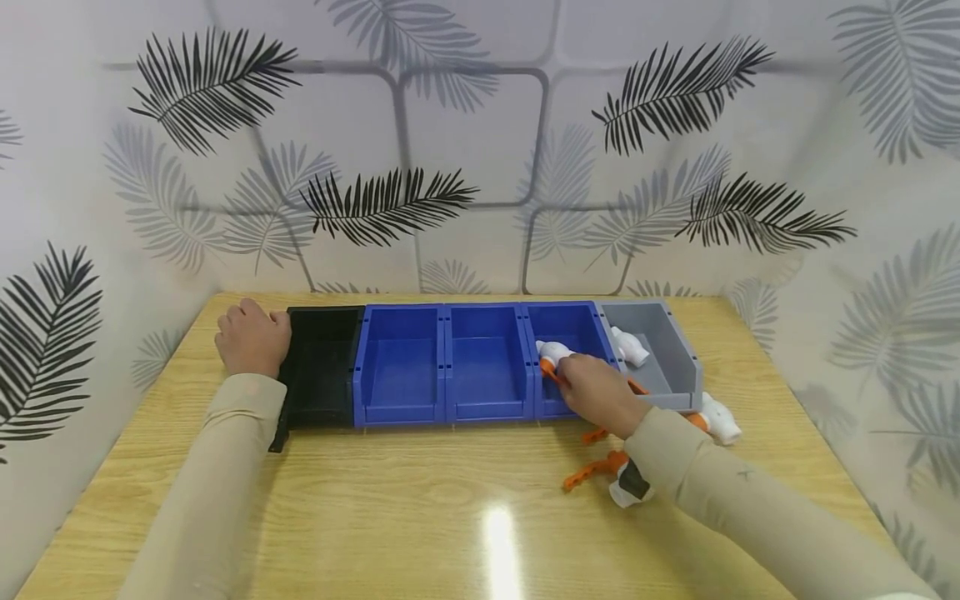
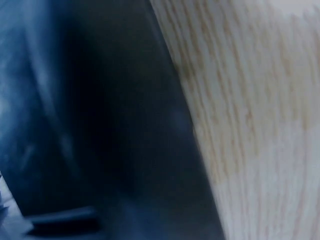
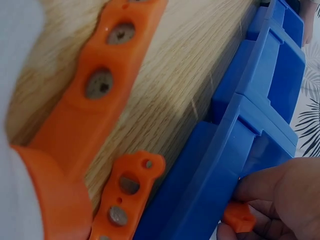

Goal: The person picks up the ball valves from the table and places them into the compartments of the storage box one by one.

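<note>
In the clock words here, 12 is away from the person, as the head view shows it.

The right hand (image 1: 600,392) pinches a white and orange piece (image 1: 555,352) with thumb and fingers. The piece is at the right-most blue bin (image 1: 573,321), with its white end over the inside. I cannot tell if it touches the bin's floor. From the right hand, that white end lies at 10 o'clock. Its orange part runs back from there, toward 4 o'clock, into the fingers, so its long side slants. The right hand is much nearer to this bin than the left hand.

The left hand (image 1: 252,337) is far off, near 9 o'clock from the right hand. It looks curled up at the left edge of the black bin (image 1: 322,417). I cannot tell if it grips the rim.

At 1 o'clock from the right hand, a white piece (image 1: 632,347) lies in the grey bin (image 1: 686,367). On the bench (image 1: 412,500), 1 loose piece (image 1: 594,475) lies near 6 o'clock, its orange arm pointing to 8 o'clock. Another white piece (image 1: 722,419) lies between 3 and 4 o'clock, by the grey bin.
</note>
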The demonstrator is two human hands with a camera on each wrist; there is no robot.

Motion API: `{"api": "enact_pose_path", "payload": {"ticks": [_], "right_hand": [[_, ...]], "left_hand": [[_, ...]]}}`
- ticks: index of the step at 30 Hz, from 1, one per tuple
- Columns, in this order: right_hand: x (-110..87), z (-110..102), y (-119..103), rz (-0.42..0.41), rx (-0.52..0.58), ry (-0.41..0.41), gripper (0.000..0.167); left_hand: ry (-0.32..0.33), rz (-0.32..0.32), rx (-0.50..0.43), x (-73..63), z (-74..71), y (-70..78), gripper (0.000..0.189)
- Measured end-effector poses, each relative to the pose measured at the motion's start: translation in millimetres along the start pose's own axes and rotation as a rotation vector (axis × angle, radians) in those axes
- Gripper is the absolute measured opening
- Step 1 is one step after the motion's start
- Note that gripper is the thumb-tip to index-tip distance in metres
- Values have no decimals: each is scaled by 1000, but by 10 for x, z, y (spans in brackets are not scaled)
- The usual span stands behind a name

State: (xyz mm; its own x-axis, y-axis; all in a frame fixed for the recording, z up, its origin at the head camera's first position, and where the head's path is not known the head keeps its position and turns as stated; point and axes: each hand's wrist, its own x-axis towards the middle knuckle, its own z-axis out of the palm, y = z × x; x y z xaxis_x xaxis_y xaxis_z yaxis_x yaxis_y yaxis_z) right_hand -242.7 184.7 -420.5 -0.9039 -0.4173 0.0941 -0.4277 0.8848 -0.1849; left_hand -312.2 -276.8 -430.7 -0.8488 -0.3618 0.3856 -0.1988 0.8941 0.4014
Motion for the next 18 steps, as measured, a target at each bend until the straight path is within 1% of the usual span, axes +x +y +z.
{"api": "enact_pose_path", "payload": {"ticks": [3,7,10,14,18], "right_hand": [[31,23,-7,32,-2,-26,10],[58,59,-11,60,13,-50,11],[74,87,-10,60,7,-44,13],[90,115,-17,67,-16,-21,15],[115,139,-29,71,-15,-5,15]], "left_hand": [[4,0,-4,9,17,-13,35],[7,2,-6,13,36,-24,35],[9,4,-6,14,36,-23,36],[-3,6,-4,17,27,-13,37],[-15,0,3,18,17,-14,38]]}}
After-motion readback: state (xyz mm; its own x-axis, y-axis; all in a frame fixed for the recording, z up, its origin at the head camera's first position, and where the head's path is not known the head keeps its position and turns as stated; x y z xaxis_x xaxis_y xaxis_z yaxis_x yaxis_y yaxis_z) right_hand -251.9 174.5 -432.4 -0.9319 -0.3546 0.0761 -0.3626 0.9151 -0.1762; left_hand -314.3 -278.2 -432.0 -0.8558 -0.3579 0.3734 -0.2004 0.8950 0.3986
